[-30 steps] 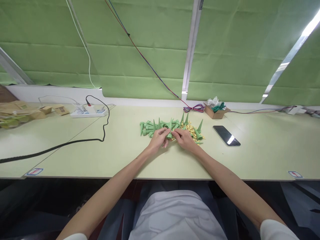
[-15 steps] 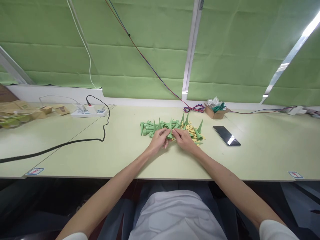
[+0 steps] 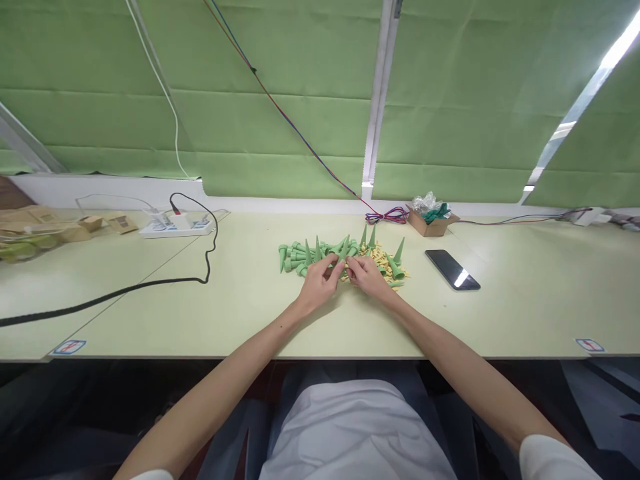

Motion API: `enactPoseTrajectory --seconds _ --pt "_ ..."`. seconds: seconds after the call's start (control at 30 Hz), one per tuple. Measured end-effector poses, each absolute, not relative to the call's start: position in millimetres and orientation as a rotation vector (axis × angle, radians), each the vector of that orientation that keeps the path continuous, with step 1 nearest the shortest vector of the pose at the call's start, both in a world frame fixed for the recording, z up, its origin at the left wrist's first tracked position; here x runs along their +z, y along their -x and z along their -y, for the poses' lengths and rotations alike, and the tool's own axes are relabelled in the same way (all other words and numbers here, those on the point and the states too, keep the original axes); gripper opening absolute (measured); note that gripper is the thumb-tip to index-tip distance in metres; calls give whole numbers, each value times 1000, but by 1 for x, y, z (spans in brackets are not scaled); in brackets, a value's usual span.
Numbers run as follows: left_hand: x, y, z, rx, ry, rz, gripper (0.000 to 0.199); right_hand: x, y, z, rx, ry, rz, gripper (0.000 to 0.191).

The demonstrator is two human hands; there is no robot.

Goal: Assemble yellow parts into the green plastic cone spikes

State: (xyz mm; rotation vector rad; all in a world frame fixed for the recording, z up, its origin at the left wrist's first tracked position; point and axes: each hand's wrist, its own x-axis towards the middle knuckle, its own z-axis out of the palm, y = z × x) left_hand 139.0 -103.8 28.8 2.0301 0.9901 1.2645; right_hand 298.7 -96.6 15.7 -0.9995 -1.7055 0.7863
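My left hand point(image 3: 320, 280) pinches a green cone point(image 3: 345, 248) whose tip points up. Close beside it, my right hand point(image 3: 367, 275) has its thumb and fingers pressed together at the cone's lower end; whatever small thing it may hold is too hidden to name. Several green cones point(image 3: 295, 257) lie in a pile behind and left of my hands, a few standing point up. Small yellow pieces point(image 3: 383, 259) are heaped behind and to the right of my right hand, with green cones among them.
A black phone point(image 3: 453, 269) lies right of the heap. Behind it are a cardboard box point(image 3: 433, 227) with green and clear material, and coiled wires point(image 3: 387, 215). At left, a black cable point(image 3: 150, 285) runs from a white power strip point(image 3: 176, 229); packets point(image 3: 45, 227) lie beyond.
The green cone between my hands has tilted, its tip now higher and farther right. My left hand's fingers have shifted around it. The whole view has moved slightly.
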Motion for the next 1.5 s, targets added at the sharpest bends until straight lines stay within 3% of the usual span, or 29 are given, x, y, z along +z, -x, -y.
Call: enactPoseTrajectory --seconds 0.67,1.2,1.5 --pt "26 -145 106 1239 -1818 -894 39 16 -298 101 452 1068 1819 52" --pt "29 -144 96 962 -1391 -708 38 15 -300 102 318 1047 1884 42" --pt "28 -144 95 1009 -1522 -753 41 19 -302 100 253 1003 1862 46"
